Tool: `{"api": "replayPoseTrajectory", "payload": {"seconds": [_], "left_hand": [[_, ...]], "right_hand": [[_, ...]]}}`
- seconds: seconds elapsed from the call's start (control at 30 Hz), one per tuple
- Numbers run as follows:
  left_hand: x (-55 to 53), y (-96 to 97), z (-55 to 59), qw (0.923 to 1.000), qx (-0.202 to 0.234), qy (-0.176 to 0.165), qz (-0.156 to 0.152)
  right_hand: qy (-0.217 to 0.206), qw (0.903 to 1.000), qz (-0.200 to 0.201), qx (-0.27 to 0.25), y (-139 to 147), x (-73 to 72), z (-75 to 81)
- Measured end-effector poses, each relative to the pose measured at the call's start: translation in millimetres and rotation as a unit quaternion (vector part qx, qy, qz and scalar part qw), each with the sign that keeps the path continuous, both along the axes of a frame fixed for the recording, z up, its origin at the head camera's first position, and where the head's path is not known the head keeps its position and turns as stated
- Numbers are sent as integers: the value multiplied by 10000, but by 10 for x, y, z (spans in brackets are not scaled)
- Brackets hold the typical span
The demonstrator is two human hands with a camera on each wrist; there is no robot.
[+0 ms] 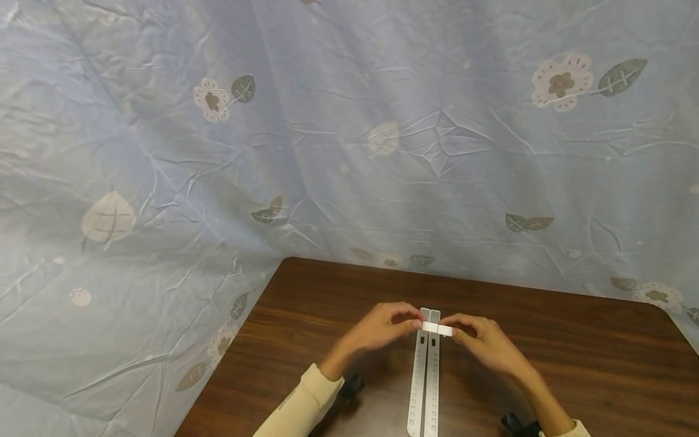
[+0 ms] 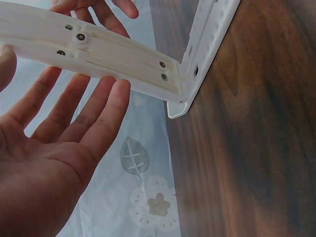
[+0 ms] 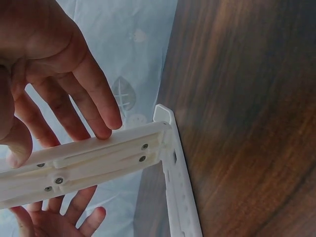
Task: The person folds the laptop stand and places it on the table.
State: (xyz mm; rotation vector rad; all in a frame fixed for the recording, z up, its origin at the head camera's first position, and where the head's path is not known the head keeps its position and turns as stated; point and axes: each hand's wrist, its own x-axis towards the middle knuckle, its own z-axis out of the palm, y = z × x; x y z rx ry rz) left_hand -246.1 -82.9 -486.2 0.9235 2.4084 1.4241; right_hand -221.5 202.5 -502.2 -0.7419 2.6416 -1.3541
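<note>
A white folding laptop stand (image 1: pixel 418 388) lies with its two long slotted bars side by side on the table. Its raised part (image 2: pixel 118 54) angles up from the far end, with small screws along its underside. My left hand (image 1: pixel 382 326) holds the left edge of this raised part between thumb and fingers. On the opposite edge, my right hand (image 1: pixel 483 340) pinches it the same way. The right wrist view shows the raised part (image 3: pixel 103 165) meeting the base bar (image 3: pixel 180 197) at a hinge, beside a small upturned lip (image 3: pixel 163 114).
The brown wood-grain table (image 1: pixel 573 346) stretches out on both sides of the stand. Behind it and to the left hangs a pale blue curtain (image 1: pixel 338 121) with leaf and flower prints. Black gear (image 1: pixel 352 385) sits at the left wrist, below a cream sleeve (image 1: pixel 300 403).
</note>
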Motion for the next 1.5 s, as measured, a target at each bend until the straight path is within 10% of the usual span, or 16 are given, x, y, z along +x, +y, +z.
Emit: {"api": "replayPoseTrajectory", "payload": {"seconds": [1.07,1.5], "left_hand": [[318,-69,-250,9947,-279,944,-298],[422,-94,-347,9947,-595,772,-312]], "right_hand": [[1106,9938,70,44,-84,316,-241],[1383,9893,286,368,-70,371,-352]]}}
